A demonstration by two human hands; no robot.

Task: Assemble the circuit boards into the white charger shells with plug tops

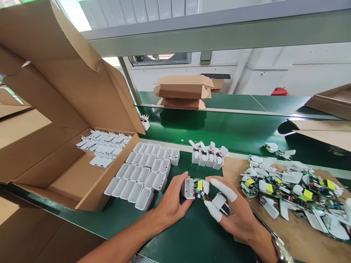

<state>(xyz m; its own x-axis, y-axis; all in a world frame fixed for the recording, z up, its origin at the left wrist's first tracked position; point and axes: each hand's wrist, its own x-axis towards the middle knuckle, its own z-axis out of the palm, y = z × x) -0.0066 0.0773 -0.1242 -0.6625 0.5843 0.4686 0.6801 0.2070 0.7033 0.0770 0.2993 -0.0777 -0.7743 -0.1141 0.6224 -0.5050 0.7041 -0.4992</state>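
Observation:
My left hand grips a white plastic charger shell at the middle of the green mat. My right hand, with white finger cots on two fingers, holds a small circuit board with a yellow part, its end at the mouth of the shell. A white plug cap on wires lies between my right fingers. Rows of empty white shells lie just left of my hands.
An open cardboard box with white caps stands at the left. A few filled shells stand behind my hands. A heap of circuit boards and caps lies on cardboard at the right. Folded boxes rest on the far conveyor.

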